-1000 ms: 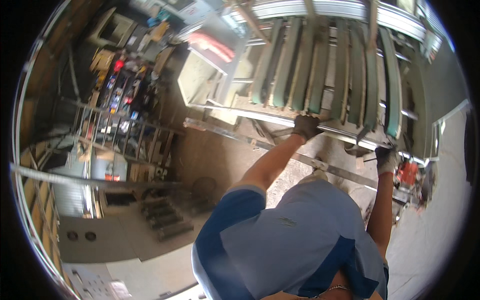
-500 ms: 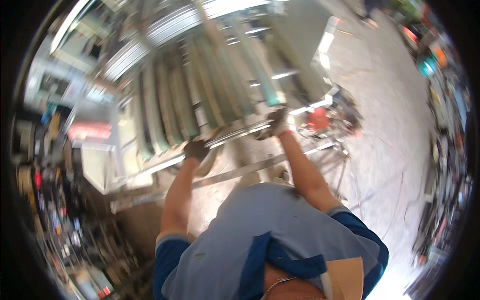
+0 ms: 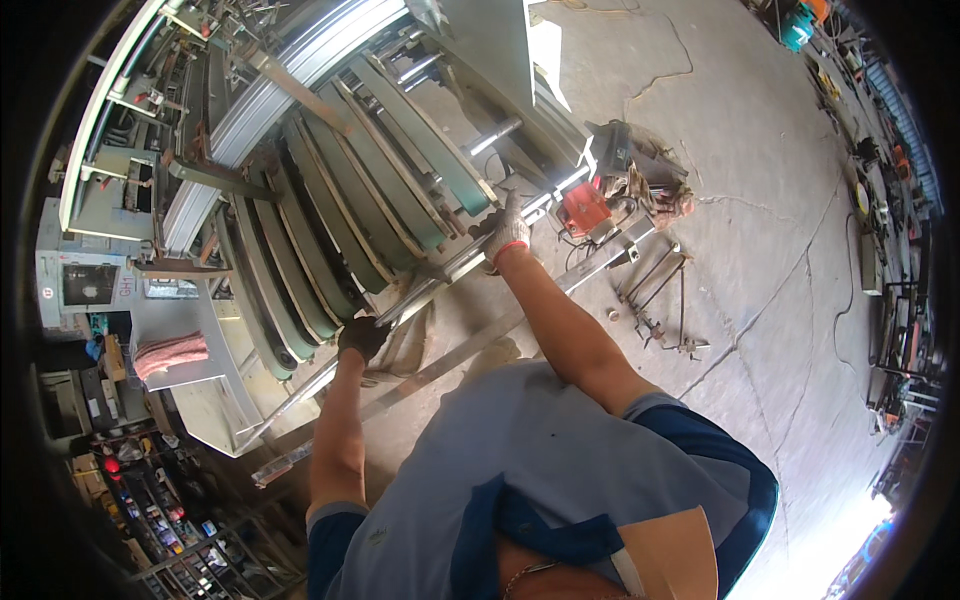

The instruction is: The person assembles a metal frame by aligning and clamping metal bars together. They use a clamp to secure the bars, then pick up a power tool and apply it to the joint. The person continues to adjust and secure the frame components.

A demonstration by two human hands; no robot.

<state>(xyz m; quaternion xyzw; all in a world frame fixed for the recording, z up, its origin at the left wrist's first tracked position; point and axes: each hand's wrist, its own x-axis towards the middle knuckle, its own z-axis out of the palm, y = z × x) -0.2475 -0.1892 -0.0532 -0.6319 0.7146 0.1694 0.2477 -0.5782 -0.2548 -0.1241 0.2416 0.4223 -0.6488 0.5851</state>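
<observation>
A long shiny metal rail runs along the front of a machine, below a row of curved grey-green slats. My left hand, in a dark glove, is closed at the rail close to the lower slat ends. Farther right and up, my right hand wears a pale grey glove with a red cuff. Its fingers curl over the rail beside the rightmost slat's end; the fingertips are partly hidden. A second, flat metal bar crosses beneath my forearms, nearer my body.
Right of the machine sit a red tool-like unit and a thin metal frame on the cracked concrete floor. A pink cloth lies on a grey panel at left. Cluttered shelving stands lower left; piled items line the right edge.
The view has turned and sharpened, so the machine appears rotated and farther left. Both hands stay at the rail, appearing a little farther left in the picture.
</observation>
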